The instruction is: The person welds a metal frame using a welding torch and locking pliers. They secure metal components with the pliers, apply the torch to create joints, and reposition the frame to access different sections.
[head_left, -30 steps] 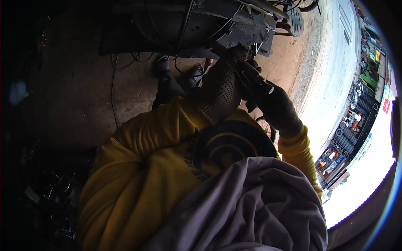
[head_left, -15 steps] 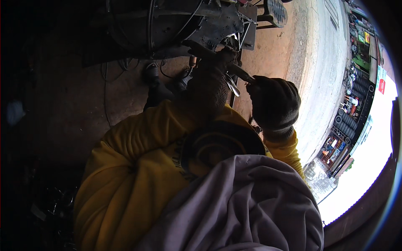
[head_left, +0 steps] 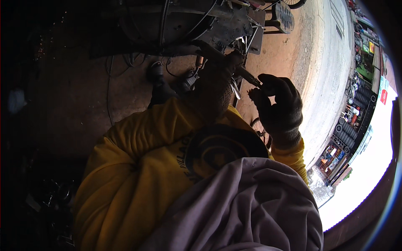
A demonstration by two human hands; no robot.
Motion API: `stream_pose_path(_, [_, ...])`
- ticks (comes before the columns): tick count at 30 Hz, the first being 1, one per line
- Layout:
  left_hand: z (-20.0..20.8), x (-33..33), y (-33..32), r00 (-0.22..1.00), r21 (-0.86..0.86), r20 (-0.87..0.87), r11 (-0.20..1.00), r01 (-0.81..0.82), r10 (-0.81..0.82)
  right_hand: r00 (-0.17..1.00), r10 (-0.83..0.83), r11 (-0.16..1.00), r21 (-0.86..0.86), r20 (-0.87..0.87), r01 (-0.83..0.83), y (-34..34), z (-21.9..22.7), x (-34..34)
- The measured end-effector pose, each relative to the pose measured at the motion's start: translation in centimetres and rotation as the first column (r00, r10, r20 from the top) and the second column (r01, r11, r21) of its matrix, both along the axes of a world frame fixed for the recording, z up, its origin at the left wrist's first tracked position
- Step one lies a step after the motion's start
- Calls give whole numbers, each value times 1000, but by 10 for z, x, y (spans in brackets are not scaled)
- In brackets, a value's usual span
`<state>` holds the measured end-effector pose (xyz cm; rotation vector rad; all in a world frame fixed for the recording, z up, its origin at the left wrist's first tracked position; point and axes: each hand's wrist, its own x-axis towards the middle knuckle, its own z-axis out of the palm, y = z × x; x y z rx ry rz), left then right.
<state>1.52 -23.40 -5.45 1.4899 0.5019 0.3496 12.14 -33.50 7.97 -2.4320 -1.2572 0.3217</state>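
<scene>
Both my hands wear dark, grimy knitted gloves. In front of my chest, my left hand (head_left: pixel 220 79) is closed round a short bar-like piece (head_left: pixel 248 76), dark with a lighter tip, which juts out to the right. Its exact kind is too dark to tell. Just beyond that tip my right hand (head_left: pixel 281 104) stands open, thumb and forefinger curved apart with a gap between them. A shiny metal piece (head_left: pixel 235 88) with a rounded end shows beside my left glove. Ahead of my left hand lies a dark, worn work surface (head_left: pixel 222 29).
Dark cables (head_left: pixel 109 90) trail on the brown floor (head_left: pixel 79 92). A person's shoe (head_left: pixel 155 71) is visible beneath the work surface. A dark stool (head_left: pixel 281 19) stands ahead to the right, beside the paved road (head_left: pixel 322 83). Part of a bicycle (head_left: pixel 260 129) shows behind my right wrist.
My right hand has opened and drawn slightly away from the end of the bar-like piece. My left hand keeps its hold. The whole view has shifted slightly. Orange specks now show at upper left.
</scene>
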Motion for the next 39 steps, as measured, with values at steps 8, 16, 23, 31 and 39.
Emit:
stream_pose_path(8, [20,1,11,1000,-97,9,995,21,-20,843,-340,935,-241,-416,258,-1,2,3])
stream_pose_path(16, [6,3,10,998,-401,22,914,59,-54,963,100,990,-72,-251,-122,-7,0,12])
stream_pose_path(23, [53,12,27,996,-853,-88,517,-66,-18,-207,-121,940,-179,-971,292,-19,-41,29])
stream_pose_path(31, [41,13,30,997,-970,-69,233,-74,27,32,-179,983,-180,-983,-30,13,-24,37])
stream_pose_path(39, [46,8,39,995,-944,-47,320,-74,90,-68,-356,934,-356,-932,-11,39,-13,40])
